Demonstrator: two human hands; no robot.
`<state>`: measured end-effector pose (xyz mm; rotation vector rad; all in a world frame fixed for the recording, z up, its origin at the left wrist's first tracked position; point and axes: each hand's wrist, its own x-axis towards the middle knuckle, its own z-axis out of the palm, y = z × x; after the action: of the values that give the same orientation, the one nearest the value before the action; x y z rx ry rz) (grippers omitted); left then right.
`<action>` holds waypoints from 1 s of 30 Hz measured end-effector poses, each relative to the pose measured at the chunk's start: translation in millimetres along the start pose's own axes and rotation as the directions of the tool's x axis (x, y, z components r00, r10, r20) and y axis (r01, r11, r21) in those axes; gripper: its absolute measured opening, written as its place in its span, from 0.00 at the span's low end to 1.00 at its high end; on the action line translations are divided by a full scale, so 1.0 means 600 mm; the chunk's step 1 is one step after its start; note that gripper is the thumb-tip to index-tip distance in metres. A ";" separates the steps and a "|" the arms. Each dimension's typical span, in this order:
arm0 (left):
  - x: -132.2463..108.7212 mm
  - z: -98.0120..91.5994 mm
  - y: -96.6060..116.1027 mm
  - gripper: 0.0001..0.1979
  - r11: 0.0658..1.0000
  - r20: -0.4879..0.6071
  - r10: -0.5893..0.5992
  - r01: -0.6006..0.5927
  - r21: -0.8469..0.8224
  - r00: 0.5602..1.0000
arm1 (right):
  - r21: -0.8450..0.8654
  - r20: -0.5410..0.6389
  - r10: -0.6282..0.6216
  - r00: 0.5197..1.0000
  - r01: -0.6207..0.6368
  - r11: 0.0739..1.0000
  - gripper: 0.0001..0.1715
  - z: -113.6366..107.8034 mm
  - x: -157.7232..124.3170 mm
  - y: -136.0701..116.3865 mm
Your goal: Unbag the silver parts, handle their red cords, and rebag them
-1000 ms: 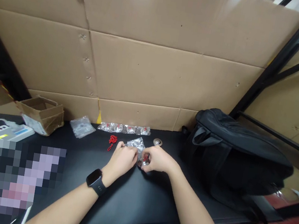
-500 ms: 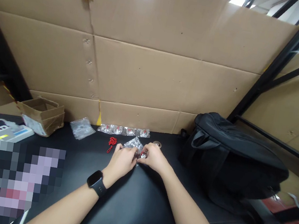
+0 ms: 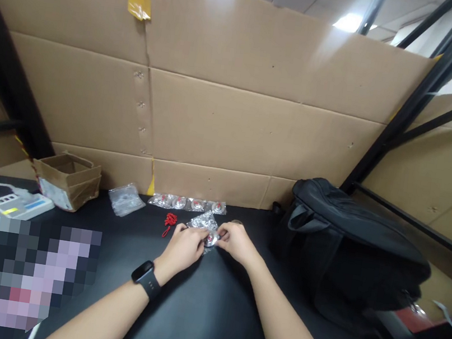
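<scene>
A small round silver disc with a red mark point(image 3: 211, 239) is between my two hands at the middle of the black table. My left hand point(image 3: 182, 247), with a black watch on its wrist, is closed with its fingertips on the disc's left edge. From the other side, my right hand point(image 3: 237, 243) pinches at the right edge. A crinkled clear plastic bag point(image 3: 203, 220) lies just behind and under the disc; whether the disc is inside it I cannot tell. Left of my hands lies a bundle of red cord point(image 3: 170, 219).
Several bagged silver discs point(image 3: 197, 205) form a row by the cardboard wall point(image 3: 216, 122). Clear bags point(image 3: 125, 200), an open cardboard box point(image 3: 69, 180) and a power strip point(image 3: 29, 208) are on the left. A black backpack point(image 3: 349, 256) fills the right side.
The view has tilted upward a little. The disc now shows its face more fully, and my right fingers have shifted from over it to its right edge.
</scene>
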<state>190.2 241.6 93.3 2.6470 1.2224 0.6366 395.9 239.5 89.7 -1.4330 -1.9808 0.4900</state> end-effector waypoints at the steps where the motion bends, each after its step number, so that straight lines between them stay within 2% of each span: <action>1: 0.001 0.000 0.000 0.17 1.000 0.000 -0.005 0.005 0.007 1.000 | -0.033 -0.029 -0.006 1.000 0.005 0.999 0.11 0.002 0.001 0.000; 4: 0.002 0.000 -0.001 0.18 1.000 0.000 -0.015 0.015 0.011 1.000 | -0.151 -0.109 -0.029 0.994 0.012 0.988 0.13 0.010 0.004 0.000; 8: 0.002 0.002 -0.004 0.18 1.000 -0.014 -0.013 0.013 -0.009 1.000 | -0.260 -0.161 -0.042 0.986 -0.002 0.966 0.14 0.019 0.009 -0.004; 14: 0.004 0.003 -0.008 0.19 0.998 -0.039 -0.008 0.005 -0.068 0.999 | -0.268 -0.118 -0.062 0.991 0.029 0.963 0.18 0.018 0.012 -0.002; 17: 0.006 0.009 -0.009 0.21 0.995 -0.068 -0.060 0.054 -0.085 0.996 | -0.266 -0.117 -0.057 0.991 0.023 0.964 0.20 0.019 0.014 0.001; 23: 0.008 0.030 -0.016 0.29 0.976 -0.111 -0.219 0.216 -0.039 0.969 | -0.301 -0.138 -0.027 0.990 -0.016 0.954 0.18 0.028 0.015 -0.002; 30: 0.010 0.036 -0.023 0.34 0.969 -0.096 -0.234 0.224 -0.106 0.967 | -0.500 -0.181 -0.031 0.983 -0.065 0.864 0.16 0.034 0.013 -0.026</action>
<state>193.5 256.1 71.6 2.3748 1.4624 0.7835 369.5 242.7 87.0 -1.7324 -2.0291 -0.1781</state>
